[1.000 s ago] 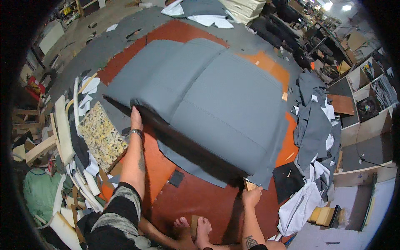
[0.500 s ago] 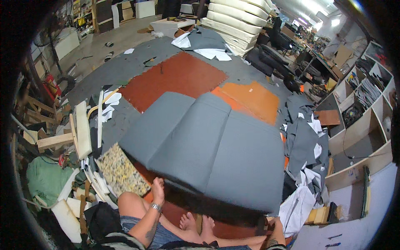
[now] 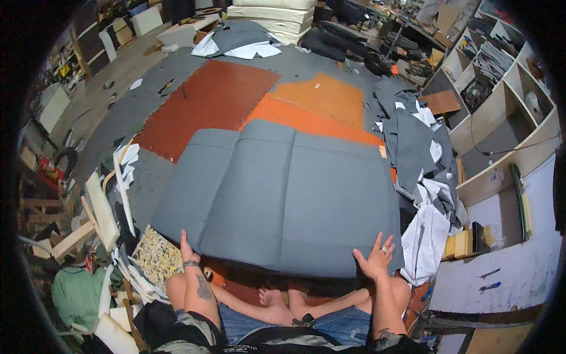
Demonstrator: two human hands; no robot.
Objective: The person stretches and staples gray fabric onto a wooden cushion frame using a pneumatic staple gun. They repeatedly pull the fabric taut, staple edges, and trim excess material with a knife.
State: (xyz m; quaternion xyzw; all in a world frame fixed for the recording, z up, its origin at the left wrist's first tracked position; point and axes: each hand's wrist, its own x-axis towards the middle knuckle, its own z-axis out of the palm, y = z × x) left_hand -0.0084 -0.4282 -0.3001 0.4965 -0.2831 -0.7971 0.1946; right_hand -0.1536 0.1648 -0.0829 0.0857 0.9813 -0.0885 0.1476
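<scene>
A big grey upholstered cover [image 3: 283, 197] with stitched seams lies spread in front of me, its near edge lifted over my bare feet. My left hand [image 3: 187, 251] presses flat against the underside of that near edge at the left. At the right end of the same edge my right hand [image 3: 375, 258] is raised with fingers spread, palm against the fabric. Neither hand closes around the cover. My knees and feet sit under the raised edge.
Red-brown and orange mats [image 3: 212, 100] cover the floor beyond the cover. Grey and white fabric scraps [image 3: 418, 147] pile up at the right, beside wooden shelving [image 3: 501, 106]. Foam pieces, wood strips and a speckled foam block [image 3: 156, 259] crowd the left. Stacked foam slabs [image 3: 268, 15] stand far back.
The grey cover has been pulled toward me and lowered flatter over my legs. My hands have moved from gripping its near edge to resting open against it.
</scene>
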